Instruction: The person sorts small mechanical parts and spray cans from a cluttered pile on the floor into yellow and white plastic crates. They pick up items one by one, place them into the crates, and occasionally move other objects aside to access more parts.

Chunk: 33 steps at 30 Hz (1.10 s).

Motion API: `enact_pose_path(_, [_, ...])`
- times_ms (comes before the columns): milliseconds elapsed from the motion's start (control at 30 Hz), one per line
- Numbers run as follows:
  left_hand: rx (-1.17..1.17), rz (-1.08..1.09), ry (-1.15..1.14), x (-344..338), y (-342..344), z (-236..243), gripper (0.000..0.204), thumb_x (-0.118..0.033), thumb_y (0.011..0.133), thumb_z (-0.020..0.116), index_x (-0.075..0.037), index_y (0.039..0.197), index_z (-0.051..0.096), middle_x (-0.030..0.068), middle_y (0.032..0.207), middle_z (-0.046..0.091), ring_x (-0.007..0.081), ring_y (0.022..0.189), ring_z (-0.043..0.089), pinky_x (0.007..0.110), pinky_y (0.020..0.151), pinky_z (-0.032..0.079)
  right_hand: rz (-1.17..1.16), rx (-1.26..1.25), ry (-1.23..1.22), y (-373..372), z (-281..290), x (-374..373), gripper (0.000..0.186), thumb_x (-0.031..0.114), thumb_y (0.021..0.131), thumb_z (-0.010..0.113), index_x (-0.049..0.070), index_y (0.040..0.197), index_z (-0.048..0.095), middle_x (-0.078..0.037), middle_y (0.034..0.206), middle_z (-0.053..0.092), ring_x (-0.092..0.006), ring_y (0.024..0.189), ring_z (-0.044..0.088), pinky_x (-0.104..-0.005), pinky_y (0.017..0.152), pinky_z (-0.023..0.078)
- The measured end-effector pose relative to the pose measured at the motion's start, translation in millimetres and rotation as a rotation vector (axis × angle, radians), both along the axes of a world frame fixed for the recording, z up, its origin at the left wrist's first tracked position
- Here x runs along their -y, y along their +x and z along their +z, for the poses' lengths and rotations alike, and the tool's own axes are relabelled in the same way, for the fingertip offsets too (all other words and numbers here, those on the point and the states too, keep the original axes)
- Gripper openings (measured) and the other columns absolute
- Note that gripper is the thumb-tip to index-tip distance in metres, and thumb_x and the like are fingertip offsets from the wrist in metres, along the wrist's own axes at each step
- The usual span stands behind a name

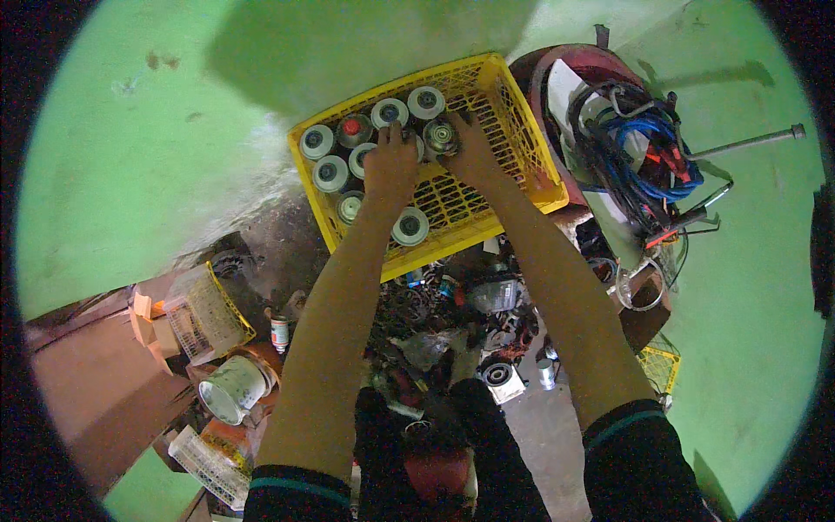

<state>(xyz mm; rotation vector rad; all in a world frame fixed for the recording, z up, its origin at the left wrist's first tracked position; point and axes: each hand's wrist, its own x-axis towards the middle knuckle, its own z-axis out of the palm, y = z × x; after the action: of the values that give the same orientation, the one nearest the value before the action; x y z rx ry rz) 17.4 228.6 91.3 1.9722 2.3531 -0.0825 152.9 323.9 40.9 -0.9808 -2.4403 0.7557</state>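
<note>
Carefully now: the yellow slatted crate [513, 152] sits tilted against the green wall [139, 148], up at twelve o'clock from you, above a heap of scrap parts [435, 331] on the floor, so judge its balance before you shift anything inside. A tub of blue and black cables [639, 157] lies just beside it at two o'clock; keep your elbow off that. The round spray cans [348, 152] stand packed upright in the crate's ten o'clock corner, caps touching. Your left hand [390, 170] lies curled over the cans near the middle of the cluster; whether it grips one I cannot tell. Your right hand [470, 148] has its fingers closed around the top of a dark-capped can [441, 137]. Lifting straight up would likely spare the neighbours a knock, and steadying the row with the left should help.
</note>
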Motion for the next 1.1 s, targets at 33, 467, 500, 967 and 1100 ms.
enact_pose_path(33, [0.028, 0.008, 0.064, 2, 0, -4, 0.052, -0.021, 0.073, 0.076, -0.002, 0.118, 0.057, 0.0195, 0.128, 0.051, 0.0318, 0.118, 0.053, 0.039, 0.077, 0.058, -0.016, -0.012, 0.019, -1, -3, 2, 0.074, 0.005, 0.061, 0.078, 0.002, 0.127, 0.045, -0.025, 0.121, 0.052, -0.0436, 0.115, 0.048, -0.0471, 0.099, 0.042])
enact_pose_path(467, [0.109, 0.068, 0.041, 3, 0, -4, 0.046, -0.025, 0.073, 0.077, -0.003, 0.110, 0.060, 0.0168, 0.115, 0.056, 0.0334, 0.109, 0.059, 0.043, 0.075, 0.058, -0.043, -0.202, -0.228, 31, 41, 27, 0.080, 0.000, 0.064, 0.072, 0.000, 0.137, 0.039, -0.025, 0.121, 0.058, -0.0346, 0.117, 0.055, -0.0395, 0.100, 0.043])
enact_pose_path(500, [0.118, 0.088, 0.126, 9, -1, -11, 0.049, -0.025, 0.072, 0.078, -0.004, 0.112, 0.059, 0.0165, 0.115, 0.056, 0.0335, 0.109, 0.059, 0.043, 0.075, 0.058, -0.038, -0.217, -0.230, 36, 52, 37, 0.076, -0.003, 0.067, 0.070, 0.001, 0.137, 0.040, -0.022, 0.127, 0.055, -0.0319, 0.119, 0.054, -0.0374, 0.102, 0.042])
enact_pose_path(967, [0.707, 0.187, 0.187, 289, 106, 38, 0.031, -0.014, 0.075, 0.072, 0.000, 0.103, 0.065, 0.0209, 0.109, 0.062, 0.0371, 0.102, 0.059, 0.043, 0.086, 0.049, -0.863, -0.230, -0.829, 268, 64, 366, 0.031, -0.001, 0.082, 0.066, 0.000, 0.113, 0.062, -0.009, 0.102, 0.068, -0.0137, 0.094, 0.065, -0.0284, 0.082, 0.052])
enact_pose_path(1100, [0.920, 0.344, -0.313, 400, 143, 49, 0.027, -0.017, 0.077, 0.072, 0.000, 0.097, 0.067, 0.0190, 0.096, 0.066, 0.0331, 0.090, 0.064, 0.041, 0.081, 0.051, -1.142, -0.234, -0.935, 312, 81, 514, 0.029, -0.003, 0.080, 0.063, 0.000, 0.109, 0.064, -0.008, 0.099, 0.069, -0.0150, 0.089, 0.065, -0.0279, 0.080, 0.051])
